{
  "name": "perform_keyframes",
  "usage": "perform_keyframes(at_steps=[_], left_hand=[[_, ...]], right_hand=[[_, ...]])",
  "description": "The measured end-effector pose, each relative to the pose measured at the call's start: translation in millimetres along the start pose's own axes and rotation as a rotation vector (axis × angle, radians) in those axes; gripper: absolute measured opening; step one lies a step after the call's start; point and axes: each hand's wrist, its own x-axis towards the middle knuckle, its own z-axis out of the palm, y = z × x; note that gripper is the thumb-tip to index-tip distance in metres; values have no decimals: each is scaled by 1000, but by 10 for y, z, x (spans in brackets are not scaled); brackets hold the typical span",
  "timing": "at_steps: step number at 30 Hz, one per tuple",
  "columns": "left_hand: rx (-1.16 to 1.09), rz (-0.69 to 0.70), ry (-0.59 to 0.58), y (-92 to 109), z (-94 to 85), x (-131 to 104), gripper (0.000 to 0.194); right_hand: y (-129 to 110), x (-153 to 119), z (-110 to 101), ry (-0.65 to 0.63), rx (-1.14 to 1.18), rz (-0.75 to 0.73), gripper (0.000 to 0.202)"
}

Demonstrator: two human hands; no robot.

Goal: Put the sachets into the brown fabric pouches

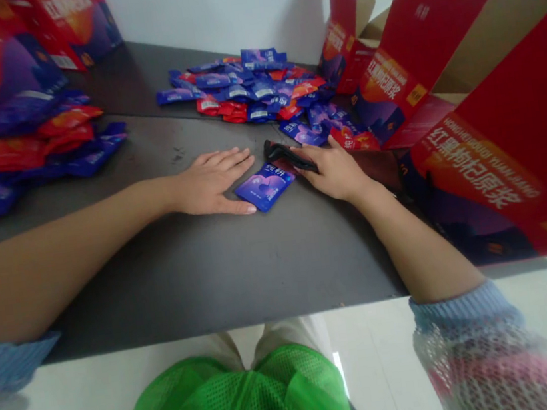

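Note:
A purple-blue pouch (265, 187) lies flat on the dark grey table (241, 263) between my hands. My left hand (213, 185) rests palm down with its fingers stretched out; its thumb reaches the pouch's lower left edge. My right hand (334, 169) has its fingers closed on a black curved object (287, 154), whose tip is at the pouch's upper right corner. What kind of object this is, I cannot make out, as part of it is under the hand.
Behind my hands lies a heap of blue and red pouches (251, 90). Another pouch pile (34, 149) is at the left, in front of red printed boxes (73, 23). Tall open red cartons (490, 163) line the right side. The table's front edge runs above my lap.

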Motion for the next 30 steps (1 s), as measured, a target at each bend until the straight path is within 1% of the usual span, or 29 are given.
perform_keyframes(at_steps=[2,5,8,10,12,14,16,18,21,25,27,30], left_hand=[[-1,-2,2,-4,15,2,112],[-13,-7,29,-1,40,-4,115],[-50,-8,114,7,71,-14,122],[-99,11,179,2,96,-13,129],[-155,23,244,-18,130,-2,138],[-200,27,298,-48,170,16,147],[-227,51,332,-77,208,34,154],[-242,82,341,-89,227,42,156],[-253,63,321,-61,204,32,152],[-226,-9,257,-11,127,18,144],[-188,-18,234,-20,95,27,136],[-143,-10,207,-58,60,54,119]], right_hand=[[37,9,11,19,-19,42,50],[41,-6,-35,95,-7,31,58],[-74,-60,-144,184,73,-43,64],[-203,-108,-203,195,148,-128,64],[-327,-147,-212,161,220,-250,68],[-412,-165,-165,92,276,-377,75],[-445,-158,-86,15,303,-471,81],[-435,-138,-16,-41,306,-517,81],[-383,-111,18,-89,312,-523,78],[-299,-97,-26,-106,331,-481,82],[-245,-89,-46,-109,312,-439,81],[-149,-71,-54,-124,273,-372,75]])
